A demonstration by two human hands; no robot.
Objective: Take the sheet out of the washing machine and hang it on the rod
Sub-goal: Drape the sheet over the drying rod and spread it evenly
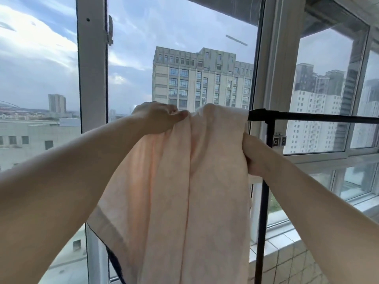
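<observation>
With the left hand pinching the pale pink cloth sheet atop the black metal rod and the right hand gripping its edge, spread the bunched folds sideways evenly.

- sheet: pale peach-pink, plain, with a dark navy edge at its lower left
- rod: black
- window frame: white
- wall tiles, near right: cream, grid-lined
- sky: blue-grey with white clouds

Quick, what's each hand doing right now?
Left hand: grips the pink sheet at its top.
Right hand: grips the sheet's right edge, below the black rod.
</observation>
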